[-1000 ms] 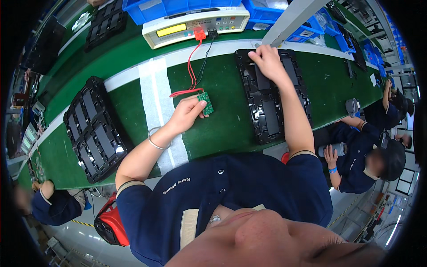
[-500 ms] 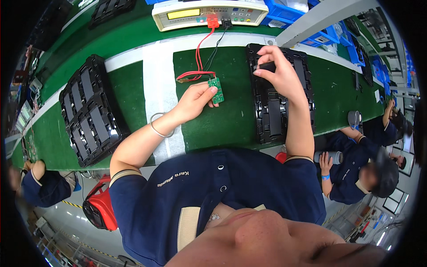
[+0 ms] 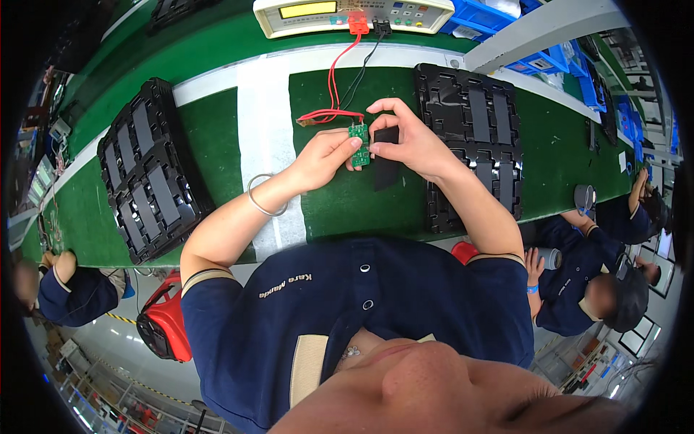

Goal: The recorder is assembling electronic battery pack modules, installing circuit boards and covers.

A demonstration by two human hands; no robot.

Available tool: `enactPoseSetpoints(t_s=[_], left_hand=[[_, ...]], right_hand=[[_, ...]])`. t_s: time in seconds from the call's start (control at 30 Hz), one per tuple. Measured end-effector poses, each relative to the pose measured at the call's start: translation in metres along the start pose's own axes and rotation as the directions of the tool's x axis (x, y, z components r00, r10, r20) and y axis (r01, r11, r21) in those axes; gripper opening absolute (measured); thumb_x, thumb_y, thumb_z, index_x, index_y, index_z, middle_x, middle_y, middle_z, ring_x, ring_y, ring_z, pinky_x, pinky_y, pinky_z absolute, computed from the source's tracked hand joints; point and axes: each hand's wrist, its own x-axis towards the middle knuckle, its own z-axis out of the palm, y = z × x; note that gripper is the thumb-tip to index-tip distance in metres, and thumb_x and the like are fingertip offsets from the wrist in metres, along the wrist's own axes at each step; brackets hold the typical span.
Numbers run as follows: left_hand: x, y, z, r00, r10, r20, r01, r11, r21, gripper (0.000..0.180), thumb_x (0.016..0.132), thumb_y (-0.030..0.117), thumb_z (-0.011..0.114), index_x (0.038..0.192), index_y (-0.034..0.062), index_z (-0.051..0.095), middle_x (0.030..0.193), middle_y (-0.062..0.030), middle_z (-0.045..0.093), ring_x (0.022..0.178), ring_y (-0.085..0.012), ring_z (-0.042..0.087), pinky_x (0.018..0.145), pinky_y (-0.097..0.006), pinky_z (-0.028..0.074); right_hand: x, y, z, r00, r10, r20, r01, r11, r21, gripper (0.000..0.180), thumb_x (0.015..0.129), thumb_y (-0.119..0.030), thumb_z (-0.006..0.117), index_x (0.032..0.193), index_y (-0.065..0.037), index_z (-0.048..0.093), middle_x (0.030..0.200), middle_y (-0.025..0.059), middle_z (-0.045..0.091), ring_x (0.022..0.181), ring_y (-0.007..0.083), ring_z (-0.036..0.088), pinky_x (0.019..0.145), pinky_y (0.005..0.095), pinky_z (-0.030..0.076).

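Observation:
My left hand (image 3: 325, 159) pinches a small green circuit board (image 3: 361, 156) between thumb and fingers. Red and black leads (image 3: 334, 113) run to the board's upper end. Close against its right side, my right hand (image 3: 419, 150) holds a flat, dark rectangular piece (image 3: 387, 173) with thumb and fingers. Whether piece and board touch, I cannot tell. To the right of that hand lies a black plastic tray (image 3: 431, 90) with several flat dark grey pieces in its slots.
A second black tray (image 3: 181, 155) with similar pieces lies at the left. Behind the leads stands a cream-coloured tester (image 3: 347, 20) with a yellow display. Blue bins (image 3: 473, 16) and a slanting pale beam (image 3: 538, 36) are at the back right. Co-workers sit at both sides.
My right hand has moved left and nearer from above the right tray to the circuit board, bringing the dark piece along. My left hand still holds the board.

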Motion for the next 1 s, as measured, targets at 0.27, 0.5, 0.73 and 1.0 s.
enactPoseSetpoints(t_s=[0.27,0.5,0.73,1.0], left_hand=[[0.001,0.004,0.002,0.999,0.033,0.005,-0.033,0.999,0.036,0.030,0.091,0.020,0.041,0.075,-0.0022,0.054,0.068,-0.0054,0.050,0.058,-0.0115,0.050,0.054,-0.025,0.041],[0.000,0.002,0.001,1.000,0.031,-0.004,-0.031,0.997,0.067,0.030,0.091,0.019,0.041,0.074,-0.0020,0.053,0.068,-0.0052,0.050,0.058,-0.0113,0.050,0.054,-0.025,0.041],[0.001,0.004,0.001,0.999,0.047,0.000,-0.047,0.992,0.118,0.030,0.091,0.019,0.041,0.073,-0.0018,0.052,0.066,-0.0048,0.050,0.057,-0.0114,0.049,0.054,-0.026,0.040],[0.001,0.004,-0.001,0.999,0.048,0.005,-0.048,0.994,0.096,0.031,0.091,0.020,0.041,0.072,-0.0021,0.053,0.066,-0.0050,0.050,0.058,-0.0116,0.048,0.055,-0.026,0.039]], right_hand=[[0.003,0.007,0.001,0.999,-0.016,-0.046,0.011,0.995,-0.104,0.049,0.071,0.007,0.058,0.112,-0.009,0.038,0.092,0.0049,0.047,0.087,0.0096,0.045,0.075,0.0221,0.039],[0.004,0.007,0.002,0.999,-0.011,-0.042,0.006,0.993,-0.119,0.047,0.071,0.006,0.058,0.112,-0.009,0.038,0.093,0.0051,0.047,0.089,0.0100,0.045,0.074,0.0230,0.039],[0.005,0.008,0.002,0.997,-0.049,-0.058,0.036,0.978,-0.203,0.045,0.072,0.005,0.057,0.110,-0.009,0.039,0.092,0.0057,0.049,0.089,0.0104,0.047,0.076,0.0229,0.040],[0.008,0.014,0.003,0.989,-0.125,-0.080,0.102,0.964,-0.247,0.043,0.069,-0.002,0.063,0.106,-0.008,0.041,0.089,0.0075,0.050,0.086,0.0137,0.050,0.072,0.0256,0.042]])
